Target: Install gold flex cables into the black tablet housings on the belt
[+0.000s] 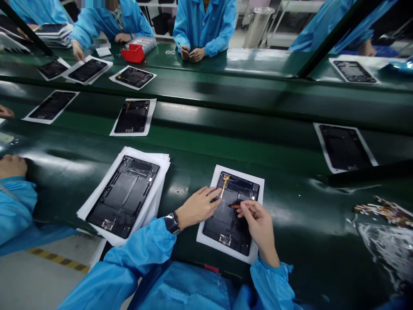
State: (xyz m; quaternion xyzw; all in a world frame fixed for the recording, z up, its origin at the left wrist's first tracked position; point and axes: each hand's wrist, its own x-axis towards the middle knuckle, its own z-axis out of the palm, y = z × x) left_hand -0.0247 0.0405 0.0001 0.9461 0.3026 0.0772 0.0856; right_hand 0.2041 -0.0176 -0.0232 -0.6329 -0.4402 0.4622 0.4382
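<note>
A black tablet housing [222, 224] lies on a white sheet [202, 237] in front of me. An orange flex cable [225, 182] runs down its upper left part. My left hand [200, 207] rests over the housing's left edge, fingers stretched out, with the fingertips by the lower end of that cable. My right hand [258, 221] pinches a thin orange-brown piece [235, 206] between thumb and fingers, over the middle of the housing. Whether this piece is a cable or a tool I cannot tell.
On my left a second housing [124, 198] tops a stack of white sheets [155, 193]. At right lie a pile of flex cables [383, 211] and a clear plastic bag [387, 245]. More housings [132, 117] lie along the green bench; co-workers' hands [192, 54] show across it.
</note>
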